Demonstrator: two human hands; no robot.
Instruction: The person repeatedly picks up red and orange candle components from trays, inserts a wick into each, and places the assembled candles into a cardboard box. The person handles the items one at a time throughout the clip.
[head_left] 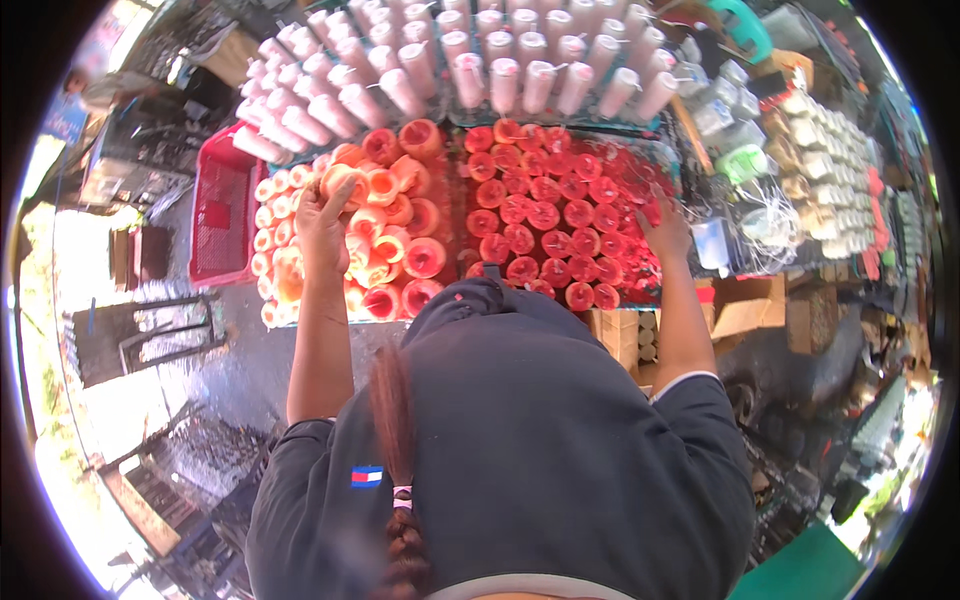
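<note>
My left hand is over the left side of the table, its fingers closed around an orange hollow cup that looks like wax. Around it lies a heap of similar orange cups, some tipped over. To the right, red cups stand upright in rows, with thin pale wick-like strands inside. My right hand reaches to the right edge of the red-stained tray, thumb and fingers apart. Nothing held shows clearly in it.
Rows of pale pink candles with wicks stand at the back. A red plastic crate is at the left. On the right are a bundle of white string, a wooden stick and stacked egg-carton-like trays. A cardboard box sits below the table edge.
</note>
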